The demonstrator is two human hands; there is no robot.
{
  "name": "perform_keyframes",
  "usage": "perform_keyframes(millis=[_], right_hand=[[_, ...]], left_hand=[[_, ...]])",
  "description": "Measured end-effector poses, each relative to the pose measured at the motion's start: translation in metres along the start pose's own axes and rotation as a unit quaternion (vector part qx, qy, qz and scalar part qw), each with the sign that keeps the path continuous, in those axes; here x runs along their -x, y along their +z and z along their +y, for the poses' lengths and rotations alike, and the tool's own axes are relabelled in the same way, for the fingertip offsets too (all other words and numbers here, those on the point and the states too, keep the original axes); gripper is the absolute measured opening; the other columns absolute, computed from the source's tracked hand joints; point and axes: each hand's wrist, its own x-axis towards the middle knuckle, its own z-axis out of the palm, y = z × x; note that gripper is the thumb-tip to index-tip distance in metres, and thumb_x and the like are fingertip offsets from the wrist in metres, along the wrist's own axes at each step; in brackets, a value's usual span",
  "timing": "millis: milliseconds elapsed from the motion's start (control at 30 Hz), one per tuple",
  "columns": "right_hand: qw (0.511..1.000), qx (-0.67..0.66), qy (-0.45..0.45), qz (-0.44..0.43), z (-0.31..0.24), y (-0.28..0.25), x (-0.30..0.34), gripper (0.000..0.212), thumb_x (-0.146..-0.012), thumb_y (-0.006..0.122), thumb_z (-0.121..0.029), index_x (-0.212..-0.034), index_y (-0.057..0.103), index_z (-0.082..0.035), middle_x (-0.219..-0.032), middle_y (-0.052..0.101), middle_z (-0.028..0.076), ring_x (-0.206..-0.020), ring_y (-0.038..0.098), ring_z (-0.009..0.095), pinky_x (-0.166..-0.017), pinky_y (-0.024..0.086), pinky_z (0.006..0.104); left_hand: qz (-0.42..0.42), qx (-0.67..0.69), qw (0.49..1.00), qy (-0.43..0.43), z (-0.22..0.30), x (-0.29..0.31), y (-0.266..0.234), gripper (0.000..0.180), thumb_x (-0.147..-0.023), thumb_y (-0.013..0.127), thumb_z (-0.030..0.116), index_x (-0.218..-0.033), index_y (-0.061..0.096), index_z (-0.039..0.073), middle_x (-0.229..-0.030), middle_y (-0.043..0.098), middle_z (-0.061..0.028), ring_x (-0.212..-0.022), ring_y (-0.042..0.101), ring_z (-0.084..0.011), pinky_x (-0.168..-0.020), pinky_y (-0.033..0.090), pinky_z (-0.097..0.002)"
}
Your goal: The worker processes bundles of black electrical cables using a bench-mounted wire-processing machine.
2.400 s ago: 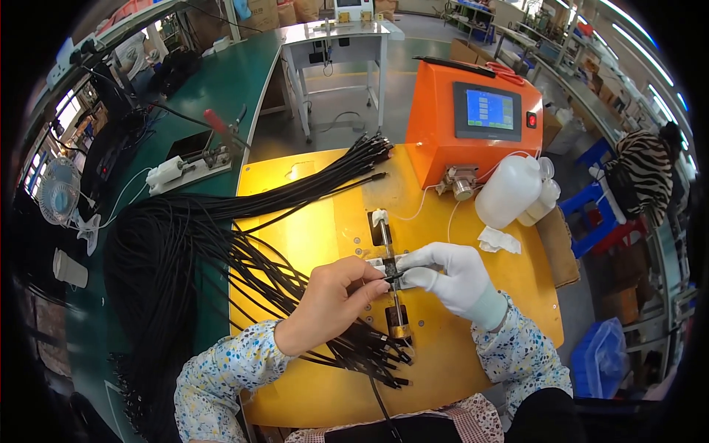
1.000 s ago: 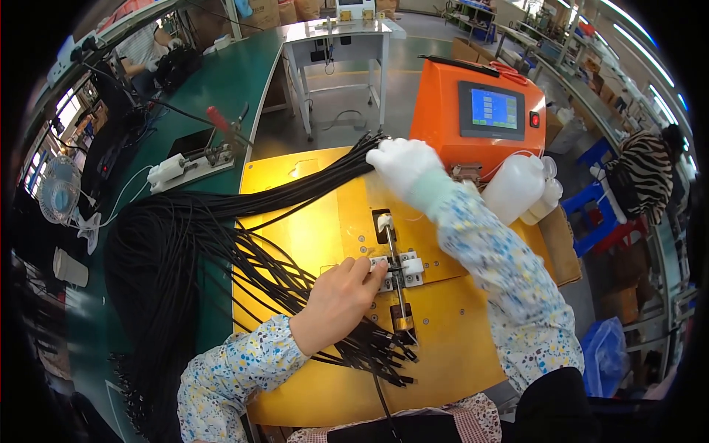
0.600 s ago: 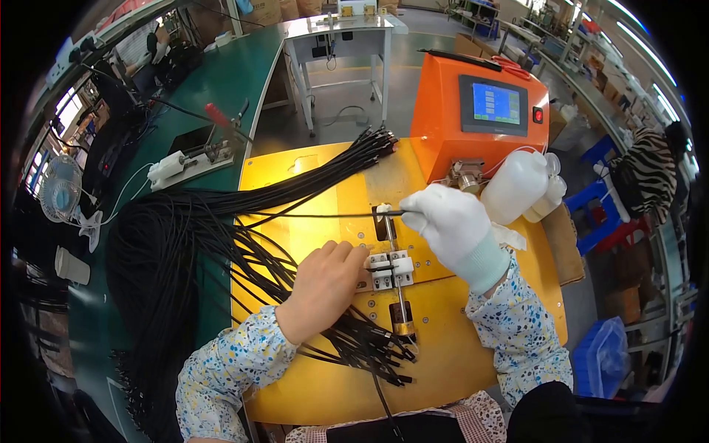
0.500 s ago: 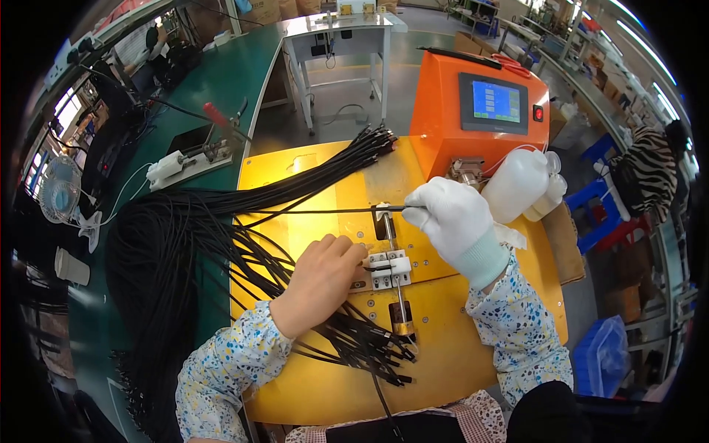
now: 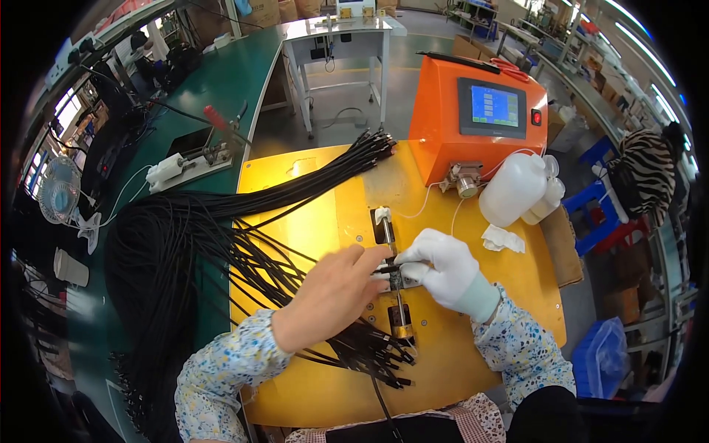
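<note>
My bare left hand reaches in from the left, with its fingers bent over the white clamping fixture and closed at a short stretch of black cable. My right hand, in a white glove, pinches the same stretch from the right, its fingertips close to the left ones. Between them, my hands cover most of the fixture. A metal rod with a white tip runs through the fixture toward the back. Left of the fixture, a large bundle of black cables spreads over the yellow plate.
An orange machine with a screen stands at the back right. Beside it are a white bottle and a crumpled white tissue. A red-handled toggle clamp sits on the green table; a small fan stands far left.
My right hand has come down toward me from the rod's far end to the fixture. The left hand has shifted slightly right; the two now meet. The long cable stretched across the plate is gone from there.
</note>
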Motion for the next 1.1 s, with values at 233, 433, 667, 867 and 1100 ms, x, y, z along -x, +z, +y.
perform_keyframes(millis=[233, 433, 667, 867, 1100], right_hand=[[1.000, -0.004, 0.008, 0.003, 0.005, 0.006, 0.000, 0.008, -0.076, 0.067, -0.003, -0.085, 0.067, -0.002, -0.080, 0.060, 0.011, -0.075, 0.061, 0.026, -0.067, 0.048, 0.0336], [1.000, 0.009, 0.005, -0.007, 0.011, 0.000, -0.002, 0.009, -0.076, 0.068, -0.004, -0.085, 0.069, -0.002, -0.078, 0.060, 0.011, -0.073, 0.061, 0.026, -0.066, 0.049, 0.0332], [0.979, 0.199, -0.036, -0.028, 0.034, -0.025, -0.086, 0.014, -0.080, 0.067, -0.017, -0.088, 0.068, -0.005, -0.083, 0.064, 0.010, -0.083, 0.064, 0.030, -0.075, 0.051, 0.0370], [0.894, 0.441, -0.044, -0.067, 0.056, 0.028, -0.185, 0.017, -0.082, 0.062, -0.017, -0.095, 0.068, -0.007, -0.095, 0.065, 0.009, -0.093, 0.064, 0.030, -0.083, 0.052, 0.0389], [0.794, 0.564, -0.058, -0.219, 0.035, 0.028, -0.204, 0.017, -0.080, 0.060, -0.011, -0.091, 0.073, -0.006, -0.091, 0.071, 0.012, -0.084, 0.069, 0.031, -0.074, 0.056, 0.0392]], left_hand=[[-0.009, 0.139, 0.985, -0.105, -0.010, 0.004, 0.028, 0.009, -0.088, 0.059, 0.003, -0.096, 0.055, 0.001, -0.090, 0.057, -0.0171, -0.077, 0.058, -0.0346, -0.067, 0.048, -0.0382], [0.038, -0.046, 0.997, 0.052, -0.014, 0.015, 0.032, 0.026, -0.081, 0.058, 0.000, -0.107, 0.057, -0.002, -0.089, 0.051, -0.0129, -0.079, 0.056, -0.0296, -0.068, 0.048, -0.0366], [-0.019, -0.174, 0.981, 0.081, -0.012, 0.019, 0.026, 0.032, -0.078, 0.058, 0.004, -0.109, 0.057, -0.007, -0.083, 0.049, -0.0094, -0.076, 0.053, -0.0223, -0.066, 0.047, -0.0320], [-0.029, -0.174, 0.981, 0.076, -0.009, 0.016, 0.029, 0.038, -0.077, 0.059, 0.003, -0.114, 0.058, -0.005, -0.083, 0.049, -0.0087, -0.074, 0.052, -0.0223, -0.067, 0.047, -0.0321], [-0.031, -0.166, 0.982, 0.079, -0.012, 0.019, 0.026, 0.036, -0.078, 0.058, 0.003, -0.113, 0.057, -0.005, -0.085, 0.049, -0.0093, -0.077, 0.053, -0.0229, -0.068, 0.047, -0.0323]])
